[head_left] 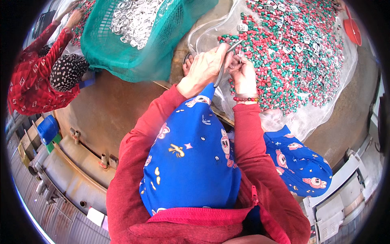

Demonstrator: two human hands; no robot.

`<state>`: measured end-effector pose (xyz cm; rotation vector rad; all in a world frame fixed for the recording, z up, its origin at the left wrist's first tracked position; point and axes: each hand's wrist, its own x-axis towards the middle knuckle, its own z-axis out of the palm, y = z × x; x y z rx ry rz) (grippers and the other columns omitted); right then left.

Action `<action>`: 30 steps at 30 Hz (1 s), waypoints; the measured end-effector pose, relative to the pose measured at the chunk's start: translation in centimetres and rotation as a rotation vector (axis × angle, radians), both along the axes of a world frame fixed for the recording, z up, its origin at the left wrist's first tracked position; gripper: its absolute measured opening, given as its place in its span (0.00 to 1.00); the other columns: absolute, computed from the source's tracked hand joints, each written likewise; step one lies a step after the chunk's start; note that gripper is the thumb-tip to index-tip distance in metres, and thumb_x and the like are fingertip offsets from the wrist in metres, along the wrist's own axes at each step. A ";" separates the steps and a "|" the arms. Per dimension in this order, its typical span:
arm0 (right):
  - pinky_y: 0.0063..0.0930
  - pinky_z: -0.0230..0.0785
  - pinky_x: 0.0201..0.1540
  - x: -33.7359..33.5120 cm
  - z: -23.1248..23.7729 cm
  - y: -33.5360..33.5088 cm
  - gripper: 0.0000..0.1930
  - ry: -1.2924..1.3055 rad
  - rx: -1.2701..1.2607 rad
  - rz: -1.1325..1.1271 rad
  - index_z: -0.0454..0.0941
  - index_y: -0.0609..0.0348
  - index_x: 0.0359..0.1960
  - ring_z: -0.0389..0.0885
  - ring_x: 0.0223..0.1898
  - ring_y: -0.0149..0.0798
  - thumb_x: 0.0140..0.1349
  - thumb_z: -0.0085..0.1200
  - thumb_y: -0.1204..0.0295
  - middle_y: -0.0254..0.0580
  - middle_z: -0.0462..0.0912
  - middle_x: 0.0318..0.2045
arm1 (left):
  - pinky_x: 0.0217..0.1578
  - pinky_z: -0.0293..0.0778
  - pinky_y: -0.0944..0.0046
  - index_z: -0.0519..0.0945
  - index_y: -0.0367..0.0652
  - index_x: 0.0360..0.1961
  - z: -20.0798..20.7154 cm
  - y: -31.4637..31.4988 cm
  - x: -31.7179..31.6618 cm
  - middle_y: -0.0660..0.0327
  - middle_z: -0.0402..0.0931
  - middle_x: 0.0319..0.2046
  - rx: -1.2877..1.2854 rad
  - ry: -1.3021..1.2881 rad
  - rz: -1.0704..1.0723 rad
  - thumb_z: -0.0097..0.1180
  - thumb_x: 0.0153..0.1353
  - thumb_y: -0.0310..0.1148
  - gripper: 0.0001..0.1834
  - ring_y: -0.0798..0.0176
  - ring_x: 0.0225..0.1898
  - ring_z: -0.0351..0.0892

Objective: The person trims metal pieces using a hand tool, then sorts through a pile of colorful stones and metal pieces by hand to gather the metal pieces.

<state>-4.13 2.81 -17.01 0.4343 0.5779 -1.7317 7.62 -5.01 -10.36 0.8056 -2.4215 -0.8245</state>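
Observation:
My left hand (205, 70) is closed in front of me, its fingertips close to those of my right hand (243, 77). A dark grey curved rod or cable (223, 67) crosses over the left fingers; I cannot tell whether they grip it. The right fingers are drawn into a pinch, and a tiny pale piece (239, 53) shows at their tips. What lies inside either hand is too hidden to name. Just beyond them spreads a heap of small red and green pellets (280, 69) with silver metal buckles (242, 27) mixed in, on a translucent mesh sheet (345, 81).
At the upper left, a green plastic basket (96, 30) under green netting (142, 67) holds many silver buckles. A co-worker in red (36, 81) bends over more pellets. A red plastic container (352, 26) stands far right. Blue patterned cloth (187, 162) covers my lap.

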 end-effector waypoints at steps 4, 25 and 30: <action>0.26 0.71 0.26 -0.7 3.6 -1.1 0.13 0.547 0.124 0.000 0.72 0.66 0.38 0.77 0.24 0.34 0.68 0.39 0.67 0.47 0.80 0.31 | 0.20 0.69 0.51 0.66 0.43 0.33 1.2 0.4 0.6 0.51 0.73 0.20 0.072 -0.218 -0.036 0.50 0.60 0.34 0.08 0.45 0.22 0.75; 0.20 0.63 0.22 -0.5 1.2 -0.2 0.10 0.175 0.231 0.097 0.72 0.62 0.37 0.70 0.19 0.28 0.67 0.38 0.71 0.37 0.73 0.21 | 0.20 0.68 0.52 0.67 0.44 0.33 0.0 0.4 0.1 0.51 0.70 0.18 0.036 -0.065 0.026 0.51 0.59 0.33 0.07 0.46 0.22 0.75; 0.24 0.71 0.26 -0.6 3.1 -1.7 0.10 0.552 0.096 0.104 0.69 0.66 0.42 0.78 0.26 0.34 0.67 0.37 0.75 0.46 0.77 0.32 | 0.19 0.67 0.52 0.66 0.43 0.32 0.3 0.3 0.6 0.52 0.70 0.18 0.043 -0.041 -0.006 0.50 0.59 0.31 0.06 0.46 0.21 0.74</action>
